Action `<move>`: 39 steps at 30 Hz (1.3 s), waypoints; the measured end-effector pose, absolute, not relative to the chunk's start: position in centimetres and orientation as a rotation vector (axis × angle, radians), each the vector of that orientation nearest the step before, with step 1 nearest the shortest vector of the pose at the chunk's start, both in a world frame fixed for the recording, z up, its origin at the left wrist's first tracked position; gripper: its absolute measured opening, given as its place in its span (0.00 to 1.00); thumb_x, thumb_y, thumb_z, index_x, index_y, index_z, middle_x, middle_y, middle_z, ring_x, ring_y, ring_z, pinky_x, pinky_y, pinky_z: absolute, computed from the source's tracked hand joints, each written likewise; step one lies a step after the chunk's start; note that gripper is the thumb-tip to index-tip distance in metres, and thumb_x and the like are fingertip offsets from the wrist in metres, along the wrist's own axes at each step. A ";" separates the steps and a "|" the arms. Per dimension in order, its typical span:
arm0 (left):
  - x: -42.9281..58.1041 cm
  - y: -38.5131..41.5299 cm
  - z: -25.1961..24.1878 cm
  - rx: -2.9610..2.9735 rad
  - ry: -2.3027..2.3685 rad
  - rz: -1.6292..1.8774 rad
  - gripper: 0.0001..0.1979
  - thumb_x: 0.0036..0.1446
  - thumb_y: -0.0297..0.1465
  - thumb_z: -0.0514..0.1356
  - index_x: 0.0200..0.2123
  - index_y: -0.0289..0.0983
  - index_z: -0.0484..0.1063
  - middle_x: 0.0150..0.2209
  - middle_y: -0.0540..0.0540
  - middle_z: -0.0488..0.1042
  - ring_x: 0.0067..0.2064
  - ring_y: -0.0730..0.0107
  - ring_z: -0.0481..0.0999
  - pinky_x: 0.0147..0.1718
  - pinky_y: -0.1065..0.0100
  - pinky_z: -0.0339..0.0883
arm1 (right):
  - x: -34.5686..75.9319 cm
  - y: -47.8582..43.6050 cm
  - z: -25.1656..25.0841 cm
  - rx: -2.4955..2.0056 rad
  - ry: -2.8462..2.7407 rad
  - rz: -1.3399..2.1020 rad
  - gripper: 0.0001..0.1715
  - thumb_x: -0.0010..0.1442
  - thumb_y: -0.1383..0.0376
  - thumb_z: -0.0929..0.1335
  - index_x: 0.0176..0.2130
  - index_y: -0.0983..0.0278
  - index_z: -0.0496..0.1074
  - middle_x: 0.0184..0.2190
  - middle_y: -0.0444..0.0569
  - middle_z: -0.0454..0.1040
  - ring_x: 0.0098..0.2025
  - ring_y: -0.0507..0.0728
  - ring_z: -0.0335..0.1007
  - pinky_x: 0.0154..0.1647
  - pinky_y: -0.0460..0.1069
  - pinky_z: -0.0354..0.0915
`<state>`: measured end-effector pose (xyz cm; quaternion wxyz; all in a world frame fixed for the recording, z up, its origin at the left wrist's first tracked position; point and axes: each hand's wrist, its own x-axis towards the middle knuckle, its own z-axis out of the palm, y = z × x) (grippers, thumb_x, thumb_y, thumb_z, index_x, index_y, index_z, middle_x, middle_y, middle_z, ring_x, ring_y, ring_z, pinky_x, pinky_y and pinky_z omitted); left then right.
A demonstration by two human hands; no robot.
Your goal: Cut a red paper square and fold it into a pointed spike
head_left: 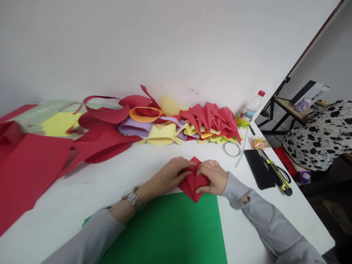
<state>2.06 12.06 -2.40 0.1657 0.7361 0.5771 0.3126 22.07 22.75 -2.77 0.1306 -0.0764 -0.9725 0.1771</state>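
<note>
Between my two hands lies a red folded paper, diamond-shaped with a crease down its middle. My left hand grips its left side, fingers bent over the upper edge and thumb on top. My right hand pinches the right side with thumb and fingers, hiding part of that edge. The paper's lower tip rests over the top edge of a green sheet, which lies partly under my left forearm.
Red folded papers and curled coloured paper line the wall. Large red sheets lie at left. At right are a tape roll, a bottle, a black phone, a yellow-black cutter and a wrapped snack. A person in floral clothing is beyond the table.
</note>
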 end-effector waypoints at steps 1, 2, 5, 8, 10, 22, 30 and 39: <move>2.1 12.1 -2.5 2.096 1.657 0.892 0.13 0.60 0.29 0.52 0.46 0.42 0.72 0.38 0.48 0.75 0.39 0.64 0.72 0.42 0.64 0.64 | 22.1 22.8 -2.8 -0.216 -2.814 0.524 0.32 0.47 0.47 0.76 0.43 0.60 0.67 0.43 0.50 0.73 0.46 0.60 0.65 0.47 0.55 0.57; 2.1 12.1 -2.6 2.094 1.672 0.894 0.14 0.60 0.29 0.52 0.47 0.42 0.72 0.37 0.48 0.75 0.39 0.64 0.71 0.42 0.64 0.63 | 22.1 22.8 -2.9 -0.207 -2.804 0.530 0.32 0.47 0.47 0.76 0.44 0.60 0.67 0.44 0.50 0.73 0.46 0.61 0.65 0.47 0.55 0.57; 2.2 12.2 -2.8 2.082 1.716 0.912 0.15 0.59 0.29 0.53 0.48 0.41 0.71 0.36 0.48 0.75 0.38 0.63 0.71 0.40 0.64 0.63 | 22.1 22.8 -3.0 -0.196 -2.784 0.535 0.34 0.46 0.47 0.77 0.45 0.61 0.67 0.43 0.51 0.74 0.45 0.61 0.66 0.47 0.55 0.58; 2.5 12.3 -2.6 2.064 1.739 0.925 0.15 0.58 0.29 0.53 0.47 0.41 0.71 0.36 0.48 0.76 0.37 0.63 0.71 0.39 0.64 0.63 | 22.0 22.8 -3.2 -0.190 -2.781 0.511 0.36 0.46 0.46 0.77 0.47 0.62 0.67 0.42 0.50 0.74 0.44 0.60 0.66 0.47 0.55 0.58; 2.9 12.4 -2.3 2.050 1.749 0.928 0.13 0.57 0.27 0.52 0.44 0.40 0.72 0.35 0.49 0.76 0.36 0.64 0.71 0.37 0.64 0.63 | 22.0 22.9 -3.3 -0.165 -2.790 0.482 0.36 0.48 0.45 0.76 0.49 0.62 0.69 0.43 0.51 0.74 0.45 0.60 0.66 0.48 0.55 0.58; 2.8 13.1 -2.4 2.012 1.754 0.958 0.10 0.53 0.26 0.52 0.33 0.38 0.72 0.28 0.50 0.70 0.31 0.66 0.69 0.32 0.66 0.62 | 22.2 23.2 -3.4 -0.081 -2.821 0.432 0.28 0.53 0.45 0.73 0.46 0.58 0.77 0.41 0.50 0.72 0.44 0.58 0.66 0.47 0.55 0.59; 2.4 13.8 -3.4 2.045 1.641 0.971 0.13 0.62 0.29 0.48 0.39 0.39 0.73 0.34 0.49 0.74 0.37 0.67 0.73 0.38 0.67 0.65 | 22.3 23.1 -3.3 -0.092 -2.804 0.447 0.28 0.53 0.46 0.74 0.48 0.59 0.77 0.41 0.50 0.72 0.44 0.59 0.66 0.46 0.55 0.60; -0.6 11.5 -2.0 2.002 1.658 0.928 0.13 0.59 0.38 0.56 0.44 0.41 0.73 0.36 0.48 0.75 0.37 0.65 0.74 0.37 0.66 0.68 | 22.2 23.1 -3.1 -0.093 -2.872 0.414 0.29 0.54 0.45 0.72 0.49 0.57 0.76 0.42 0.50 0.71 0.44 0.59 0.64 0.46 0.55 0.59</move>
